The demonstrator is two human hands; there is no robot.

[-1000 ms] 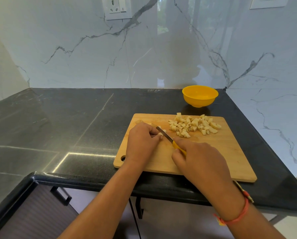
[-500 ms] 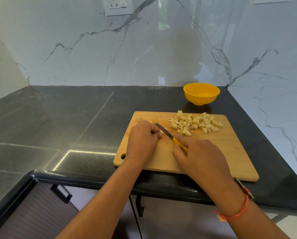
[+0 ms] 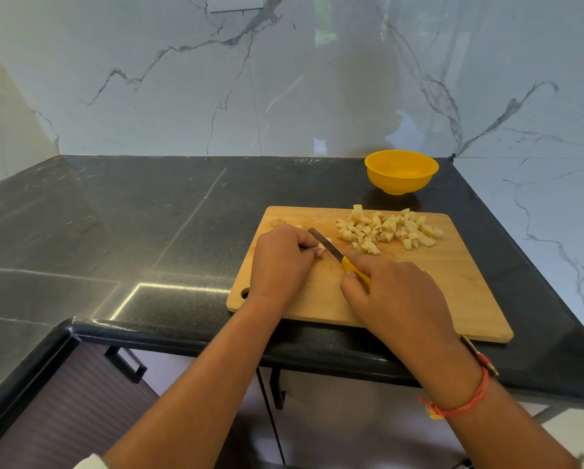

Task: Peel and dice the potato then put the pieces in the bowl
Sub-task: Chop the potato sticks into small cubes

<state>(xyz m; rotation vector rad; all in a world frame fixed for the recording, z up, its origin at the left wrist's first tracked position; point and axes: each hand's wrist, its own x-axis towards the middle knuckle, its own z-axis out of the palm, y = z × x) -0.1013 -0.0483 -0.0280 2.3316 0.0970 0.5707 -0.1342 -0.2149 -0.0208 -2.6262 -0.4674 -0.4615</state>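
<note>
A wooden cutting board (image 3: pixel 453 286) lies on the black counter. A heap of diced potato pieces (image 3: pixel 385 230) sits at the board's far right part. My left hand (image 3: pixel 280 262) is curled over a small remaining potato piece (image 3: pixel 325 243), mostly hidden under the fingers. My right hand (image 3: pixel 395 296) grips the yellow handle of a knife (image 3: pixel 331 248), whose blade lies against that piece next to my left fingertips. A yellow bowl (image 3: pixel 400 182) stands behind the board near the wall; its inside looks bare.
A small scrap of potato or peel (image 3: pixel 277 222) lies at the board's far left corner. The black counter (image 3: pixel 131 231) stretches to the left, and a marble wall rises behind. The counter's front edge runs just under my forearms.
The camera has tilted slightly, shifting the scene. Both hands stay on the board with the knife blade by the left fingertips; the blade has shifted only slightly.
</note>
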